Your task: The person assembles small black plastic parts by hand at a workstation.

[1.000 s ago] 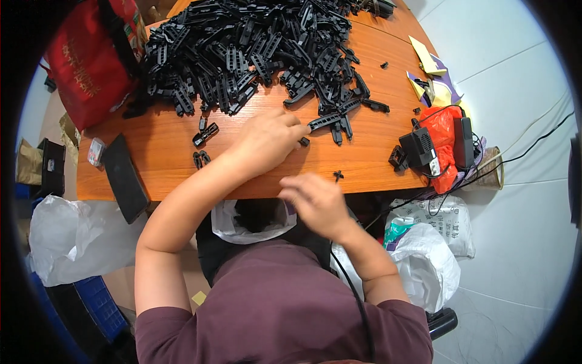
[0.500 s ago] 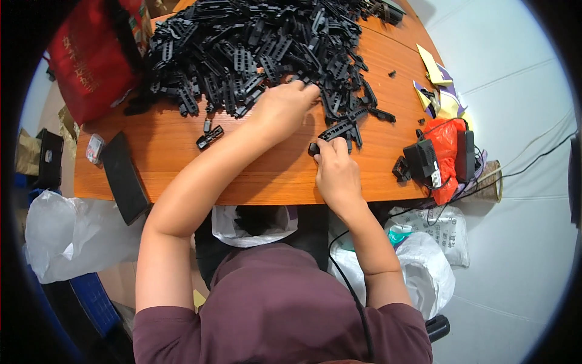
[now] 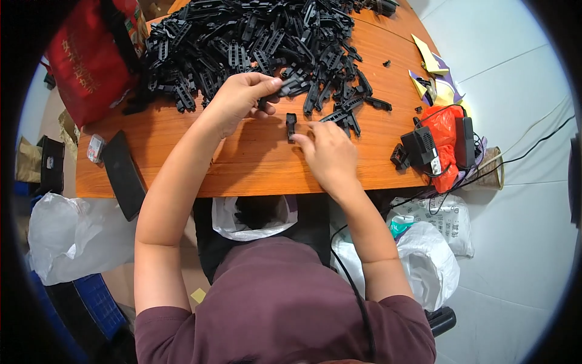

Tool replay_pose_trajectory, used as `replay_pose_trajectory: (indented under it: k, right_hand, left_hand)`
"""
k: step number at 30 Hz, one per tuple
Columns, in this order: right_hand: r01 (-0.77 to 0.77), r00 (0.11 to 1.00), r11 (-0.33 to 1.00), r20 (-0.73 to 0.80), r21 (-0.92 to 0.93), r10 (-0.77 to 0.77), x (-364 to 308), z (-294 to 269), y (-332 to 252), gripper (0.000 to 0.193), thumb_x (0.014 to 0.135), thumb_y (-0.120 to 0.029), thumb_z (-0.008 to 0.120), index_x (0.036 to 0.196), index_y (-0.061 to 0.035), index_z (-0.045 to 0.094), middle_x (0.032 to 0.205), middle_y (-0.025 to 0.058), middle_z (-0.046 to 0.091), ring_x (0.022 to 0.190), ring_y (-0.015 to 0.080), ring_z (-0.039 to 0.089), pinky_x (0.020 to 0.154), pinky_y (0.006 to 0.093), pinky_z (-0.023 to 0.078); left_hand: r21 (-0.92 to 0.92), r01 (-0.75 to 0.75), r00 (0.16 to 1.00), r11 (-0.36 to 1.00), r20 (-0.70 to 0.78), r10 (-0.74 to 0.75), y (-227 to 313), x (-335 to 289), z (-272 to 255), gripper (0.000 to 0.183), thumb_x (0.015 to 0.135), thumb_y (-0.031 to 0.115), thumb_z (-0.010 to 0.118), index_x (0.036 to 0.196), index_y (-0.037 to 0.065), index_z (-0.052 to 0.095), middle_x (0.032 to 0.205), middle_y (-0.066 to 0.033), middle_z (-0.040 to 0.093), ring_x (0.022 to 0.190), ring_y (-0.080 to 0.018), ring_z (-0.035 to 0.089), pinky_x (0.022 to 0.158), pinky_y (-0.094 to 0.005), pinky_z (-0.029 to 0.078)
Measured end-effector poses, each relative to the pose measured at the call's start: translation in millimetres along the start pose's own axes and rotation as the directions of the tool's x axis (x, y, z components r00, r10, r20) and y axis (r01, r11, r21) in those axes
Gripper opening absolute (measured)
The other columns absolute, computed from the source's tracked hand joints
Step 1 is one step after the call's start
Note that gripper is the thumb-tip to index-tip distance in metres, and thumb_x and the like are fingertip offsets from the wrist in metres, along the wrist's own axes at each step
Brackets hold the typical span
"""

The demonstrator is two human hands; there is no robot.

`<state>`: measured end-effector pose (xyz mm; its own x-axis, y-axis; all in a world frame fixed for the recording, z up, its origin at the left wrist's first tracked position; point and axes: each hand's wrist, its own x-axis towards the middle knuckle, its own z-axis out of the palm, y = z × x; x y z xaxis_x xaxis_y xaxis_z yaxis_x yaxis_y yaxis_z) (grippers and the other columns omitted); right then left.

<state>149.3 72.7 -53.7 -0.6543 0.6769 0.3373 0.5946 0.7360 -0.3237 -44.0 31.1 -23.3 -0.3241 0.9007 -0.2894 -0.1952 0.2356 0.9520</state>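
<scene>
Piece (image 3: 291,126), black, short and narrow: over the middle of the tabletop (image 3: 260,176), between the two hands, its long side running near to far. We cannot tell whether it rests on the wood or is lifted.

Right hand (image 3: 330,155): just right of the piece, thumb tip at its near end, index tip a little apart from it; we cannot tell whether the fingers grip.

Left hand (image 3: 239,100): farther off and to the left, fingers curled, thumb and fingers pinching a blurred dark strip (image 3: 292,85) beside the pile's near edge. More black shows below the thumb; we cannot tell whether it belongs to the same strip.

Pile (image 3: 242,42): many slotted black plastic parts, heaped over the far side, with stragglers at its near right.

Left side: red bag (image 3: 85,67) with dark strap; small clear box (image 3: 95,148); flat black slab (image 3: 123,176), overhanging the near edge.

Right side: orange-red plastic bag (image 3: 445,130) between black adapters (image 3: 417,148); yellow and purple packaging (image 3: 445,85) farther off.

Below the near edge we list a white-rimmed bag (image 3: 227,227) with dark contents, a translucent bag (image 3: 66,242) at left and a white sack (image 3: 436,267) at right.
</scene>
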Motion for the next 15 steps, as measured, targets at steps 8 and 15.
replay_pose_trajectory:
  k: [8,15]
  right_hand:
    - [0.113,0.988,0.987,-0.089,-0.113,-0.124,12,23,-8,0.024,0.079,-0.025,0.067,0.085,-0.0030,0.060,0.083,0.0125,0.059,0.074,0.0307,0.061,0.061,0.0386,0.049]
    - [-0.132,0.986,0.453,0.071,0.882,0.150,16,-23,-8,0.009,0.080,0.002,0.065,0.083,-0.0011,0.058,0.069,-0.0007,0.054,0.065,0.0063,0.059,0.050,0.0212,0.046]
  left_hand:
    - [0.005,-0.063,0.996,0.998,-0.062,0.063,0,-12,-7,0.027,0.093,0.027,0.054,0.094,0.001,0.061,0.078,-0.0051,0.062,0.059,-0.0084,0.060,0.050,-0.0197,0.049]
    - [-0.056,0.042,0.999,0.998,0.022,-0.041,8,-29,-9,0.027,0.092,0.029,0.055,0.093,0.002,0.060,0.079,-0.0052,0.063,0.059,-0.0082,0.061,0.048,-0.0174,0.049]
